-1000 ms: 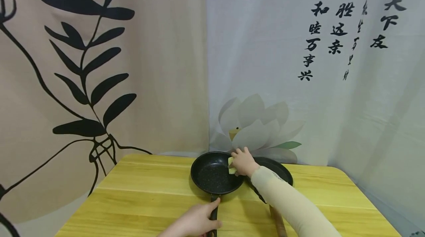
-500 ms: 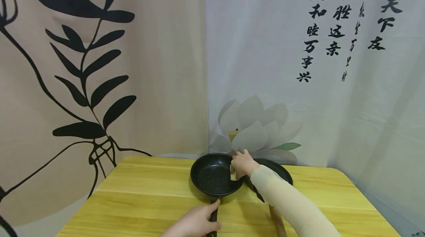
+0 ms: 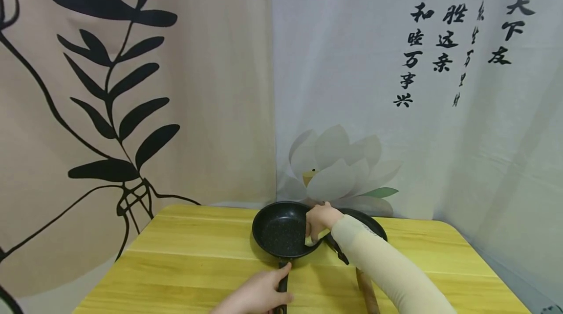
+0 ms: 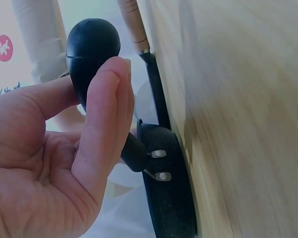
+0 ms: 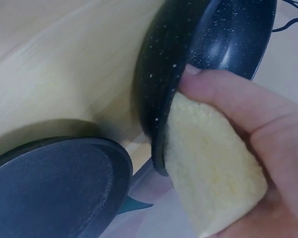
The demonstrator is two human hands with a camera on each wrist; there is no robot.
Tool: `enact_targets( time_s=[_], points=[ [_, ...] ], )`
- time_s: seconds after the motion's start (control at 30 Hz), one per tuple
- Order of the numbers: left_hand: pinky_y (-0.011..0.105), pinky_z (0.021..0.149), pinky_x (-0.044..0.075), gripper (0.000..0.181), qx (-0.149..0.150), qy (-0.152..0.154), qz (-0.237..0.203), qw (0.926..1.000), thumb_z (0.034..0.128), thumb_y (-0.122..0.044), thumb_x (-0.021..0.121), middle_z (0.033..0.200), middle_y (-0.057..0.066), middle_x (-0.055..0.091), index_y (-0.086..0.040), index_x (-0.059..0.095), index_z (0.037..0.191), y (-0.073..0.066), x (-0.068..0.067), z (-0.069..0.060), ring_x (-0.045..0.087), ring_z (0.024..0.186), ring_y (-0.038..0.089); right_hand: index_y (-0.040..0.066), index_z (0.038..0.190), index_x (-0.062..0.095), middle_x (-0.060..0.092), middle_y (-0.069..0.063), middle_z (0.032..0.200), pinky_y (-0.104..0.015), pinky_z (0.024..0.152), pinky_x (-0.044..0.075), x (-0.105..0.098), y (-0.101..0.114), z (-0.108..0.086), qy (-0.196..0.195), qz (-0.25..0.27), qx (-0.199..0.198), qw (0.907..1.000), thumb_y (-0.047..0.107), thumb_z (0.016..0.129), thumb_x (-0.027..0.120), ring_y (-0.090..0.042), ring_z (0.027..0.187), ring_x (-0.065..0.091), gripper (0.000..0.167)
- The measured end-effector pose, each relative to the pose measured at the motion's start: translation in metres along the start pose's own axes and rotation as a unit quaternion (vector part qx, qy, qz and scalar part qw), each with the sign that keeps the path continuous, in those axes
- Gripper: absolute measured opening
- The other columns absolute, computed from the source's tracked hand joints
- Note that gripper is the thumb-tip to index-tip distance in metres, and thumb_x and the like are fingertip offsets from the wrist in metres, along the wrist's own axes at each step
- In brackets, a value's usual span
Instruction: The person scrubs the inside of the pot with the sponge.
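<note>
A black speckled frying pan (image 3: pixel 281 231) stands near the table's back edge, its handle toward me. My left hand (image 3: pixel 259 292) holds the black handle (image 4: pixel 135 152) between thumb and fingers, as the left wrist view shows. At the pan's right side, my right hand (image 3: pixel 320 221) grips a pale yellow sponge (image 5: pixel 213 163) against the rim. In the right wrist view the sponge lies along the outside of the rim, and the thumb (image 5: pixel 228 91) reaches over to the inside. The far fingers are mostly hidden there.
Just right of the pan lies a second, flatter black pan (image 5: pixel 59 188), partly covered by my right sleeve (image 3: pixel 382 260). Its wooden handle (image 3: pixel 367 292) points toward me. Behind the wooden table (image 3: pixel 198 255) hangs a printed curtain (image 3: pixel 220 84).
My right hand has slid a little nearer to me along the pan's right rim, and the sponge has gone down with it. The left hand stays on the handle.
</note>
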State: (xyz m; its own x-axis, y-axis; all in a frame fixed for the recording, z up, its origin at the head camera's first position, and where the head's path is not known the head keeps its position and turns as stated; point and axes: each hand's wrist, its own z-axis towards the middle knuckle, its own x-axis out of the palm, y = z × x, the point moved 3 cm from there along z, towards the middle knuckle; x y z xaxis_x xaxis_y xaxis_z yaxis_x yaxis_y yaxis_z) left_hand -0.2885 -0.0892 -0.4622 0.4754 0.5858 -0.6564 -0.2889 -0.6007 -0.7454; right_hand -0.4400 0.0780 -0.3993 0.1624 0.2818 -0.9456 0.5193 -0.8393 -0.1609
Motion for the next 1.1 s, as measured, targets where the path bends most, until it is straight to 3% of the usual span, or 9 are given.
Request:
enact_targets(
  time_s=[0.13, 0.2, 0.3, 0.5, 0.67, 0.77, 0.87, 1.03, 1.1],
  points=[
    [0.027, 0.042, 0.043, 0.066, -0.016, -0.010, -0.028, 0.9994, 0.0901, -0.026, 0.068, 0.048, 0.000, 0.051, 0.002, 0.043, 0.144, -0.030, -0.008, -0.017, 0.046, 0.036, 0.010, 0.040, 0.080, 0.077, 0.066, 0.027, 0.082, -0.058, 0.109, 0.018, 0.000, 0.000, -0.002, 0.011, 0.034, -0.003, 0.9993, 0.027, 0.073, 0.084, -0.008, 0.090, 0.062, 0.016],
    [0.026, 0.040, 0.041, 0.067, -0.014, -0.009, -0.032, 0.9993, 0.0897, -0.027, 0.068, 0.047, -0.001, 0.050, 0.002, 0.042, 0.144, -0.030, -0.008, -0.017, 0.046, 0.035, 0.009, 0.040, 0.080, 0.078, 0.067, 0.027, 0.085, -0.059, 0.109, 0.018, 0.000, 0.001, -0.004, 0.015, 0.042, -0.004, 0.9990, 0.028, 0.073, 0.084, -0.008, 0.092, 0.062, 0.015],
    [0.028, 0.042, 0.045, 0.072, -0.004, -0.001, -0.020, 0.9998, 0.0894, -0.035, 0.068, 0.048, -0.001, 0.053, -0.001, 0.041, 0.146, -0.008, -0.003, -0.004, 0.047, 0.035, 0.009, 0.040, 0.080, 0.078, 0.068, 0.026, 0.088, -0.060, 0.109, 0.017, -0.002, 0.004, -0.006, 0.023, 0.048, -0.003, 0.9986, 0.028, 0.073, 0.084, -0.007, 0.096, 0.062, 0.015],
    [0.027, 0.055, 0.047, 0.083, 0.010, 0.006, -0.002, 0.9999, 0.0816, -0.060, 0.067, 0.049, -0.003, 0.053, -0.020, 0.040, 0.149, 0.066, 0.018, 0.041, 0.042, 0.033, 0.010, 0.038, 0.084, 0.078, 0.069, 0.024, 0.094, -0.053, 0.109, 0.026, -0.005, 0.011, -0.008, 0.048, 0.054, -0.002, 0.9974, 0.029, 0.074, 0.082, -0.009, 0.103, 0.062, 0.013],
    [0.028, 0.051, 0.047, 0.084, 0.009, 0.009, -0.012, 0.9998, 0.0812, -0.061, 0.068, 0.048, -0.002, 0.052, -0.022, 0.039, 0.150, 0.082, 0.024, 0.051, 0.040, 0.033, 0.013, 0.033, 0.090, 0.080, 0.070, 0.019, 0.100, -0.034, 0.097, 0.044, -0.004, 0.016, -0.008, 0.073, 0.069, -0.015, 0.9949, 0.027, 0.076, 0.081, -0.008, 0.106, 0.061, 0.015],
    [0.027, 0.055, 0.047, 0.084, 0.008, 0.009, -0.006, 0.9999, 0.0816, -0.060, 0.068, 0.048, 0.000, 0.051, -0.020, 0.039, 0.150, 0.083, 0.025, 0.052, 0.033, 0.035, 0.012, 0.030, 0.093, 0.080, 0.070, 0.017, 0.102, -0.030, 0.095, 0.046, -0.004, 0.018, -0.008, 0.086, 0.081, -0.022, 0.9928, 0.025, 0.078, 0.080, -0.007, 0.107, 0.060, 0.016],
    [0.028, 0.066, 0.051, 0.086, 0.013, 0.013, -0.004, 0.9998, 0.0813, -0.060, 0.068, 0.058, -0.001, 0.060, -0.018, 0.038, 0.150, 0.081, 0.024, 0.051, 0.046, 0.043, 0.009, 0.029, 0.095, 0.080, 0.070, 0.016, 0.104, -0.030, 0.096, 0.045, -0.004, 0.020, -0.009, 0.095, 0.086, -0.026, 0.9914, 0.026, 0.080, 0.079, -0.008, 0.109, 0.060, 0.016],
    [0.033, 0.085, 0.051, 0.084, 0.018, 0.010, 0.018, 0.9996, 0.0839, -0.060, 0.065, 0.119, 0.000, 0.067, -0.015, 0.039, 0.150, 0.059, 0.016, 0.038, 0.063, 0.093, 0.004, 0.030, 0.098, 0.079, 0.069, 0.015, 0.108, -0.032, 0.097, 0.044, -0.005, 0.022, -0.010, 0.104, 0.095, -0.038, 0.9894, 0.028, 0.082, 0.077, -0.009, 0.112, 0.058, 0.016],
    [0.032, 0.081, 0.052, 0.081, 0.011, 0.011, 0.023, 0.9996, 0.0862, -0.056, 0.065, 0.124, 0.004, 0.064, -0.011, 0.040, 0.149, 0.040, 0.010, 0.027, 0.063, 0.090, 0.005, 0.031, 0.098, 0.079, 0.069, 0.015, 0.108, -0.032, 0.097, 0.044, -0.005, 0.023, -0.010, 0.103, 0.104, -0.043, 0.9884, 0.028, 0.082, 0.077, -0.009, 0.112, 0.058, 0.016]
  ],
)
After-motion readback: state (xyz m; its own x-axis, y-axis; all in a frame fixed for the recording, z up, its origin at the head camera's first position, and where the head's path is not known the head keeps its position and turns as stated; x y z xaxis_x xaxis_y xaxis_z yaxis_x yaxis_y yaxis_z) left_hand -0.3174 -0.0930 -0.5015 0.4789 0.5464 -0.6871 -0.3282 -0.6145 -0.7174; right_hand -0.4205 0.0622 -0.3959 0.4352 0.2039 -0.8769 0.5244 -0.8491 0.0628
